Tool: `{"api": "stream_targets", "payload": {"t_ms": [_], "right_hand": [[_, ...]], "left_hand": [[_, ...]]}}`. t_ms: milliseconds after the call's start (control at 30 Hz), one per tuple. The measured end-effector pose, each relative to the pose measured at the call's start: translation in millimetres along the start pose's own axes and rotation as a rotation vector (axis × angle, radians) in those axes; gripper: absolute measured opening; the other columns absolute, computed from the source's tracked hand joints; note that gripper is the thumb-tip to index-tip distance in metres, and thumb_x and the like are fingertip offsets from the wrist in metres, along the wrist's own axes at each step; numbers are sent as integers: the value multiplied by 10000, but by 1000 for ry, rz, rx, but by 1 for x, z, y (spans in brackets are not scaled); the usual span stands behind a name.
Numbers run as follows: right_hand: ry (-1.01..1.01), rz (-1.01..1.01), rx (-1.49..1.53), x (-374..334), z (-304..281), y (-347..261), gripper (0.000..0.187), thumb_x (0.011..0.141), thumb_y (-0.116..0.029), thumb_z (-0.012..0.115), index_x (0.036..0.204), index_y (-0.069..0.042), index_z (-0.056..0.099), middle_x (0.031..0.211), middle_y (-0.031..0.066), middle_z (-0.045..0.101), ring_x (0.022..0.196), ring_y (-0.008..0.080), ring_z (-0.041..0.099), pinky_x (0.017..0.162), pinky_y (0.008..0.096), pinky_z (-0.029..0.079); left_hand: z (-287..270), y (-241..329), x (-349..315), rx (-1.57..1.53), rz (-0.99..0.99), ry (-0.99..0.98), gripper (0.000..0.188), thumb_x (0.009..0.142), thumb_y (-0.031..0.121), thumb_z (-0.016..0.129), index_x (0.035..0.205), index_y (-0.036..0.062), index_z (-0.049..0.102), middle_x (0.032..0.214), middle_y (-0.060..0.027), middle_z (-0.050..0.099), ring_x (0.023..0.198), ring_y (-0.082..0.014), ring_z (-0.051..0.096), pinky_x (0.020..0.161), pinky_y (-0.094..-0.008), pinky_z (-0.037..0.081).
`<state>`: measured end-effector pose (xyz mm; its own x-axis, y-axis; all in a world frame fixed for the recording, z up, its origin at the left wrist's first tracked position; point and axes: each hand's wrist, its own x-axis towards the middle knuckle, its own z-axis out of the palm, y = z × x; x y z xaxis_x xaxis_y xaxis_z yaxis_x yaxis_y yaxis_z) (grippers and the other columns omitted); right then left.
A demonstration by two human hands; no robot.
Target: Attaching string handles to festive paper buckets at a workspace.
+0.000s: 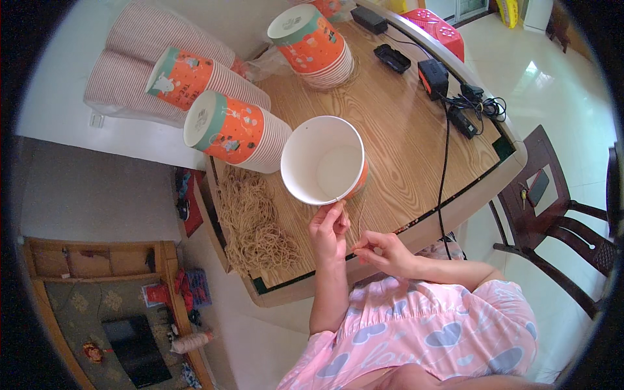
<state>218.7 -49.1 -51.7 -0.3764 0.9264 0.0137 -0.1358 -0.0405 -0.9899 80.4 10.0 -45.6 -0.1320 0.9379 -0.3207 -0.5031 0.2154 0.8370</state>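
Observation:
A white-lined paper bucket [323,162] with an orange outside stands on the wooden table, its open mouth facing me. My left hand [329,231] pinches its near rim between thumb and fingers. To the right, my right hand [385,251] is closed in a pinch at the table's near edge. A thin tan strand of cord seems to run from the bucket down to those fingers, though it is faint. A tangled heap of tan cords [250,224] lies left of my left hand. One small dark hole shows in the bucket's far wall.
Nested orange-and-green paper buckets [235,133] lie on their sides at the left; another stack [312,49] stands behind. Bagged stacks [140,71] lean by the wall. Black adapters and cables [468,104] lie along the right edge. A dark wooden chair [536,169] stands right.

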Motion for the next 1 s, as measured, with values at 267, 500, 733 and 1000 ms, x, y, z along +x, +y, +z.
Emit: {"api": "stream_targets", "payload": {"t_ms": [267, 500, 733, 1000], "right_hand": [[-25, -23, -8, -1, 0, 0, 91, 865, -76, 544, 905, 2, 569, 725, 52, 597, 665, 88, 577, 593, 230, 458], [-3, 112, 111, 4, -1, 12, 130, 887, -132, 544, 917, -6, 561, 726, 5, 570, 666, 58, 537, 586, 216, 448], [12, 79, 127, 7, -2, 17, 129, 892, -126, 538, 914, 0, 551, 719, -4, 548, 655, 50, 518, 596, 203, 439], [14, 27, 109, 6, -2, 13, 93, 869, -91, 546, 889, 0, 542, 689, 35, 560, 640, 82, 537, 590, 243, 448]], "left_hand": [[-7, 1, 12, -110, -44, -8, 108, 802, 70, 615, 886, 4, 635, 667, -4, 584, 480, -67, 451, 428, -198, 323], [-9, 1, 10, 16, 0, -60, 149, 841, 123, 602, 908, -7, 630, 702, -14, 587, 509, -61, 466, 417, -191, 308], [-12, -3, 7, 60, 16, -42, 186, 858, 140, 584, 960, -9, 628, 761, -19, 594, 536, -52, 469, 421, -176, 308], [-8, -4, 5, 284, 167, 19, 197, 859, 157, 580, 944, -10, 642, 811, -42, 631, 554, -51, 474, 457, -180, 340]]}}
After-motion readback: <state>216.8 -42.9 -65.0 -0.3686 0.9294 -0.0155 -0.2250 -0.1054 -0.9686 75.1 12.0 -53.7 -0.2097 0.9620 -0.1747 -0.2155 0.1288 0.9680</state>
